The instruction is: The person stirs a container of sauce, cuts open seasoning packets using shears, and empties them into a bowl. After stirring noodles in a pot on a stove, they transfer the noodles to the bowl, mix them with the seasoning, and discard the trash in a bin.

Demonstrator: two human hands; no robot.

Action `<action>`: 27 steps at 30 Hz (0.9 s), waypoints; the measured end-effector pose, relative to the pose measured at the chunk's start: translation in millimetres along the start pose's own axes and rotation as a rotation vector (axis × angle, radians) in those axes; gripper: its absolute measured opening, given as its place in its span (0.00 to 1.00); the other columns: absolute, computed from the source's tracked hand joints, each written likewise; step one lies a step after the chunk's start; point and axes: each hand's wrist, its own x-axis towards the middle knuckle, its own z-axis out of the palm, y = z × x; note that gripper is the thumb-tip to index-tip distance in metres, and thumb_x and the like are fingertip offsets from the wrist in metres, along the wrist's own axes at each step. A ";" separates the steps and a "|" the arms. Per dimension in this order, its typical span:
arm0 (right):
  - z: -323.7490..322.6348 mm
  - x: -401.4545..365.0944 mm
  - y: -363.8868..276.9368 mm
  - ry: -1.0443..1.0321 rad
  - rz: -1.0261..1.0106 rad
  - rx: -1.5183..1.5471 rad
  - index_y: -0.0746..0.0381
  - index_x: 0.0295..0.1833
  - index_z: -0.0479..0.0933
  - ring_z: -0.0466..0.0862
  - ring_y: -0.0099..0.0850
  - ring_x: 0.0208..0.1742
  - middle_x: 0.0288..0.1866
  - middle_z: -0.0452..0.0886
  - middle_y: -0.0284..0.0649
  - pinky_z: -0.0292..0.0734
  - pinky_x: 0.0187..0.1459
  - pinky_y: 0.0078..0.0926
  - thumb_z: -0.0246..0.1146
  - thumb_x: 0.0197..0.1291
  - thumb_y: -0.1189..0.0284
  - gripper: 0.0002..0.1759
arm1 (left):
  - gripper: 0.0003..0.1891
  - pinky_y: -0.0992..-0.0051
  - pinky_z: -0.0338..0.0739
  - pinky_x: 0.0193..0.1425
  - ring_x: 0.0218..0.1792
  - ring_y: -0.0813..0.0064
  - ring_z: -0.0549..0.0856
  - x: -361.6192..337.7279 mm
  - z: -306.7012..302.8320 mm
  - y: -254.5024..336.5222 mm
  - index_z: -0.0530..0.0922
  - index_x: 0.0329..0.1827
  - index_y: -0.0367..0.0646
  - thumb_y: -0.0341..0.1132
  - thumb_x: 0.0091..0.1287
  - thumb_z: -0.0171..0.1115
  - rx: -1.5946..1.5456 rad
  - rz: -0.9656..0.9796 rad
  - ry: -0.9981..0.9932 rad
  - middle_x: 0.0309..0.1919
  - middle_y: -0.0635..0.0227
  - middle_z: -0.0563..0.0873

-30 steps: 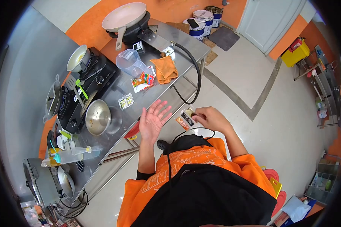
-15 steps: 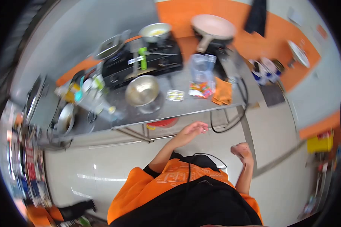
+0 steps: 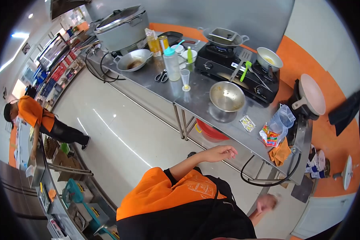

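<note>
My left hand (image 3: 221, 153) hangs in the air in front of the steel counter (image 3: 148, 84), its fingers loosely bent and apart, holding nothing I can see. Lower and to the right, my right hand (image 3: 267, 203) is blurred by motion, so its fingers do not show clearly. On the counter beyond my left hand stands a metal bowl (image 3: 227, 97). A printed sachet (image 3: 247, 123), a clear plastic jug (image 3: 282, 118), a colourful packet (image 3: 269, 135) and an orange cloth (image 3: 280, 153) lie to its right. Neither hand touches them.
A black gas stove (image 3: 232, 68) carries pans, a spatula (image 3: 244, 58) and a green-handled tool (image 3: 246, 71). Left of it are a squeeze bottle (image 3: 172, 66), scissors (image 3: 161, 76) and a large cooker (image 3: 122, 30). A black hose (image 3: 264, 184) loops off the counter. A co-worker (image 3: 36, 116) stands far left.
My view has swung left, bringing the co-worker and the left shelves into fuller sight. My right hand has dropped lower in view. My left hand stays before the counter.
</note>
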 end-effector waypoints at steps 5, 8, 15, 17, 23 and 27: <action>-12.4 19.8 14.1 0.143 0.118 -0.170 0.56 0.13 0.64 0.66 0.23 0.15 0.12 0.67 0.31 0.60 0.23 0.21 0.57 0.52 0.76 0.17 | 0.16 0.76 0.69 0.56 0.48 0.78 0.76 -17.1 -9.5 8.6 0.68 0.56 0.38 0.37 0.70 0.46 0.037 -0.005 0.087 0.44 0.67 0.78; -31.4 19.6 33.9 0.383 0.303 -0.250 0.57 0.14 0.66 0.67 0.26 0.16 0.12 0.67 0.32 0.61 0.24 0.24 0.58 0.52 0.68 0.17 | 0.15 0.76 0.69 0.56 0.49 0.78 0.76 -22.4 -15.0 1.7 0.68 0.56 0.38 0.36 0.71 0.46 0.050 0.070 0.127 0.44 0.66 0.78; -38.6 49.2 64.1 0.526 0.610 -0.540 0.60 0.23 0.76 0.73 0.29 0.21 0.15 0.73 0.33 0.68 0.29 0.29 0.56 0.59 0.56 0.20 | 0.15 0.75 0.67 0.58 0.52 0.77 0.75 -22.4 -11.0 13.6 0.70 0.56 0.40 0.36 0.69 0.49 0.065 0.064 0.229 0.51 0.67 0.75; -32.1 66.1 83.5 0.726 0.605 -0.316 0.62 0.23 0.76 0.72 0.26 0.20 0.13 0.71 0.32 0.68 0.28 0.29 0.56 0.59 0.54 0.23 | 0.16 0.74 0.66 0.59 0.55 0.76 0.73 -22.1 -8.1 29.6 0.69 0.57 0.41 0.36 0.68 0.51 0.107 0.099 0.253 0.54 0.67 0.73; -2.1 144.7 102.3 -0.242 0.641 -1.219 0.63 0.23 0.74 0.66 0.26 0.17 0.14 0.68 0.39 0.61 0.22 0.27 0.63 0.54 0.62 0.16 | 0.25 0.70 0.66 0.59 0.58 0.71 0.70 -5.2 -29.6 31.2 0.69 0.57 0.44 0.41 0.57 0.64 0.610 0.289 0.123 0.55 0.61 0.71; 50.6 206.7 90.2 -0.149 0.488 -1.193 0.63 0.23 0.75 0.64 0.26 0.16 0.13 0.67 0.39 0.60 0.22 0.26 0.63 0.54 0.66 0.13 | 0.20 0.72 0.71 0.53 0.48 0.75 0.78 9.0 -70.6 19.1 0.72 0.50 0.40 0.37 0.56 0.66 0.410 0.072 -0.093 0.43 0.62 0.80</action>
